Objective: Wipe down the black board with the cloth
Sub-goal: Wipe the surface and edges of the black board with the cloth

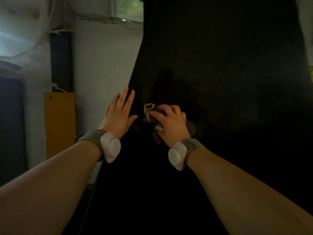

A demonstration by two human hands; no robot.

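Beside pale wall (pixel 105 65) stands black board (pixel 220 65)

A large, flat black board (pixel 220 65) is seen stood upright, its dull dark face slanted along the left edge. A crumpled grey-brown cloth (pixel 149 110) is pressed against that face near the left edge, bunched under the right hand (pixel 171 123).

A plain black board (pixel 220 82), a grey-brown cloth (pixel 152 116), white wrist devices (pixel 111 146) on grey bands, an orange-yellow panel (pixel 60 124), a pale wall (pixel 105 65).
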